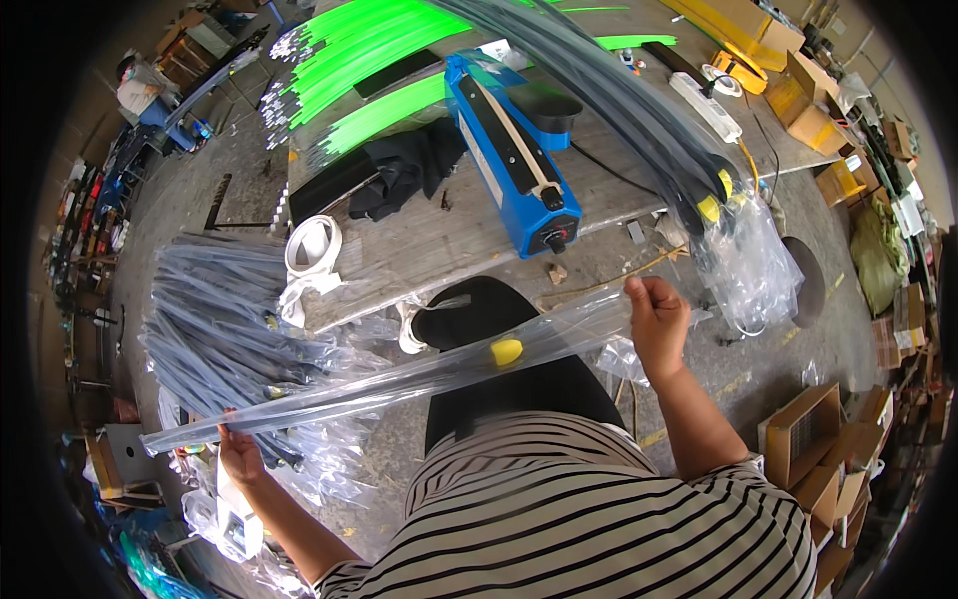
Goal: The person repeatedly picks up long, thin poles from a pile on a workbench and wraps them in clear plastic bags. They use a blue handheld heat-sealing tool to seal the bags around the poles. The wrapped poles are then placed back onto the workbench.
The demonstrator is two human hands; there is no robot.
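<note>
Across my lap lies a long clear plastic sleeve [429, 374] with dark strips inside and a yellow piece [506, 351] near its middle. My left hand [240, 457] is closed round the sleeve toward its left end, the thumb on the near side. At the other end my right hand [659, 319] pinches the loose plastic between thumb and fingers. Ahead on the table stands a blue impulse sealer [514, 170] with a black arm along its top; neither hand touches it. A big pile of similar sleeved strips [215, 319] is beside my left hand.
Bright green strips [364, 65] cover the table's far left. Grey bagged strips [619, 95] run across its right side, plastic ends hanging over the edge. A white tape roll [313, 245] sits at the near left corner. Cardboard boxes [803, 429] stand at right; another person [150, 95] is far left.
</note>
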